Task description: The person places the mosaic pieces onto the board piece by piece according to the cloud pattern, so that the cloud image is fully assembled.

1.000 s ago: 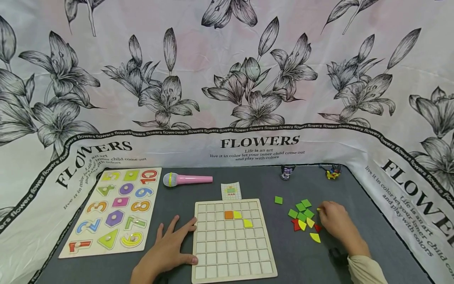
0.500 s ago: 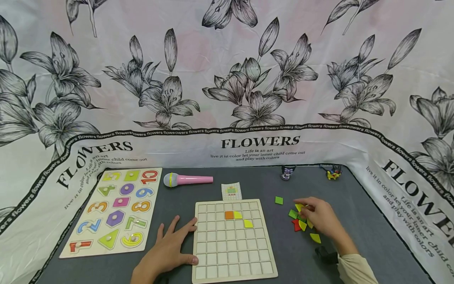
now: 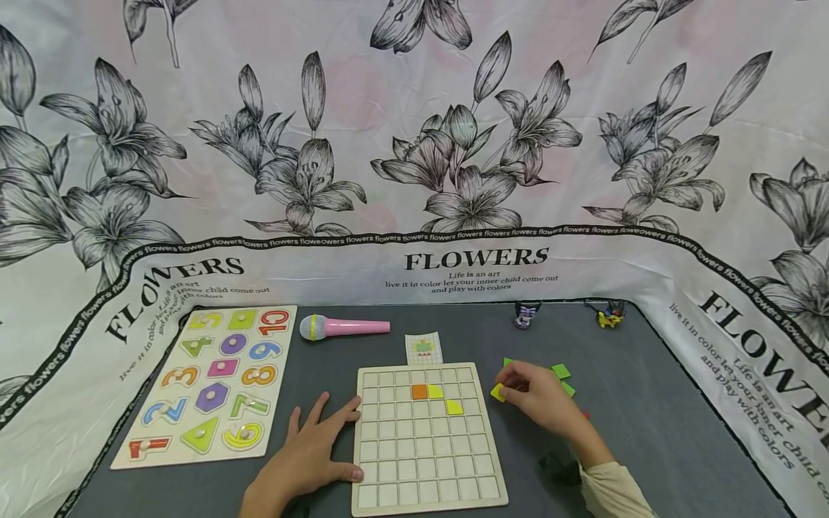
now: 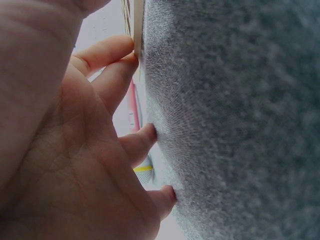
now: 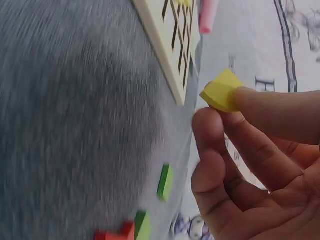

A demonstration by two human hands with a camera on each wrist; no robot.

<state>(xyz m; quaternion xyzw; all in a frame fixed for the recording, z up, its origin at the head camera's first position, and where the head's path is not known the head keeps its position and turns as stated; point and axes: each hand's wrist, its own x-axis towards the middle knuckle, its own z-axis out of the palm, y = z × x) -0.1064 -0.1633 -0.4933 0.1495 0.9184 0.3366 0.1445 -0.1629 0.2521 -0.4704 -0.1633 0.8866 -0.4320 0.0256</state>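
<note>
A small yellow tile (image 3: 497, 392), flat with one curved edge, is pinched off the cloth just right of the grid board (image 3: 424, 475); board lies flat, pale wood, three tiles seated.

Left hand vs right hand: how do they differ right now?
The left hand lies flat on the grey table, fingers spread against the grid board's left edge; the right hand is raised off it. The left holds nothing; the right pinches a yellow tile in its fingertips. Both sit beside the board.
</note>
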